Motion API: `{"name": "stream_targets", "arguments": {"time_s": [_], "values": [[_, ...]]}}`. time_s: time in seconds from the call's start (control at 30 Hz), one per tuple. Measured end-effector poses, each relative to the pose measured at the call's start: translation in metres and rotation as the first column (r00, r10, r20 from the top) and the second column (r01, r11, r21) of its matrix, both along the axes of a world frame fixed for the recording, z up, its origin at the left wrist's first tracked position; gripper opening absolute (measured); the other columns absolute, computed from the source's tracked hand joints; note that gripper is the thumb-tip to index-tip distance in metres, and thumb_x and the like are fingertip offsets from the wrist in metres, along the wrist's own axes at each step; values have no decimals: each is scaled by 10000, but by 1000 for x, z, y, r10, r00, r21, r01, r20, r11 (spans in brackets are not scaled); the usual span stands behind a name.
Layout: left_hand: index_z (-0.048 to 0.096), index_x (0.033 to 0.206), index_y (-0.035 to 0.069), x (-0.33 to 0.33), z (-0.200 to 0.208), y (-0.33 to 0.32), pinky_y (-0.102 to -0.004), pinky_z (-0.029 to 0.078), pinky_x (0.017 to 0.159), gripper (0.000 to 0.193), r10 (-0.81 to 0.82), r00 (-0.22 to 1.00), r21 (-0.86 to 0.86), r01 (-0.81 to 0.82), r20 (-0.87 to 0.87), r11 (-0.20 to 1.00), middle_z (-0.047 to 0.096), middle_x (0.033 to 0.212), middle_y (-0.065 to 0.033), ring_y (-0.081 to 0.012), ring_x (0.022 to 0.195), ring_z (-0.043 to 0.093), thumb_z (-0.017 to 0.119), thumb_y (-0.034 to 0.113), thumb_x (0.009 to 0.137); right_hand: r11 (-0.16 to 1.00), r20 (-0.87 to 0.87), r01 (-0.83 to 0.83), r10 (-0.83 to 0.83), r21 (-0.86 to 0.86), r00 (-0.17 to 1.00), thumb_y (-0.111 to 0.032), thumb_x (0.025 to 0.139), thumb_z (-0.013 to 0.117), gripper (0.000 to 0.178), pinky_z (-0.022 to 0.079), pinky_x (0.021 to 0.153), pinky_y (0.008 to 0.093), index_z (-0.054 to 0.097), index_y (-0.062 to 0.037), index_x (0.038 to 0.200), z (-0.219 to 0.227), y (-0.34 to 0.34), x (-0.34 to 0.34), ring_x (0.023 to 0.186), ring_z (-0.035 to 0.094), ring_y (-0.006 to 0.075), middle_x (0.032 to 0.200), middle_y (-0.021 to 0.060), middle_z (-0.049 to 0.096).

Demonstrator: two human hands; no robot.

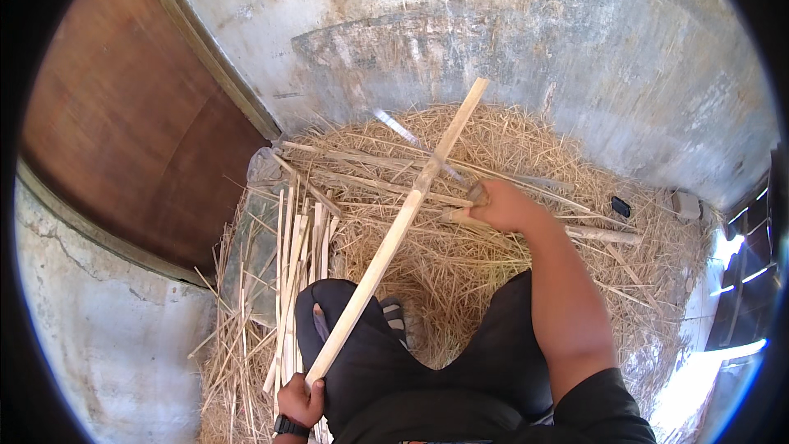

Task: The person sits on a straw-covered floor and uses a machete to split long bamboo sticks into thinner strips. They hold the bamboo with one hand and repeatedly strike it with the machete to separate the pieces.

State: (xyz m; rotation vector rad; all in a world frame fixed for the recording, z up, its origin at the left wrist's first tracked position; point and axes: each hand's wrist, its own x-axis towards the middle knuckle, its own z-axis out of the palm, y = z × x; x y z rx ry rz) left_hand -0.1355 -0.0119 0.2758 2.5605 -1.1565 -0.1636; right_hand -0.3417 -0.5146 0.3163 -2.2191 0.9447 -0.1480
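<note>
My left hand (302, 400), with a dark watch at its wrist, is closed around the near end of a long pale bamboo strip (374, 267). The strip slants up and away to the right, passing over my left thigh, and has a node partway along. Out in front, my right hand (503, 205) grips the handle of a long-bladed knife (398, 127). Its blade points to the far left and crosses the strip near that node; the strip hides part of it, and whether they touch I cannot tell. Motion blurs the blade slightly.
Shavings (427, 279) cover the ground around my feet. Several split strips (300, 255) lie by my left leg, and more bamboo pieces (604, 234) lie ahead. A small black object (620, 206) rests at the right. A stained wall (526, 33) and a brown door (140, 131) bound the space.
</note>
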Motion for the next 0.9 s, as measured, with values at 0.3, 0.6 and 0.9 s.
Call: {"name": "stream_targets", "arguments": {"time_s": [0.3, 0.6, 0.9], "values": [[540, 762, 13, -3, -2, 0, -485, 444, 489, 448, -3, 1000, -61, 4, 27, 998, 551, 561, -199, -427, 534, 588, 678, 420, 891, 938, -101, -347, 346, 12, 933, -335, 816, 756, 406, 523, 851, 452, 667, -63, 1103, 10, 37, 14, 954, 677, 321, 1000, 175, 701], [530, 749, 19, -1, 1, -1, -477, 434, 479, 503, 31, 998, -1, -31, -46, 1000, 546, 556, -193, -427, 522, 580, 673, 481, 889, 970, -15, -225, 225, -89, 974, -317, 822, 760, 363, 528, 773, 457, 674, -64, 1067, -7, 25, 7, 863, 690, 298, 911, 148, 703], [531, 752, 15, 1, -2, -3, -466, 423, 475, 454, 7, 998, -40, -10, -69, 999, 535, 544, -192, -416, 510, 568, 662, 422, 904, 995, 0, -95, 95, -35, 995, -326, 820, 744, 375, 528, 837, 462, 685, -66, 1084, -8, 5, 9, 947, 675, 335, 985, 165, 705]]}}
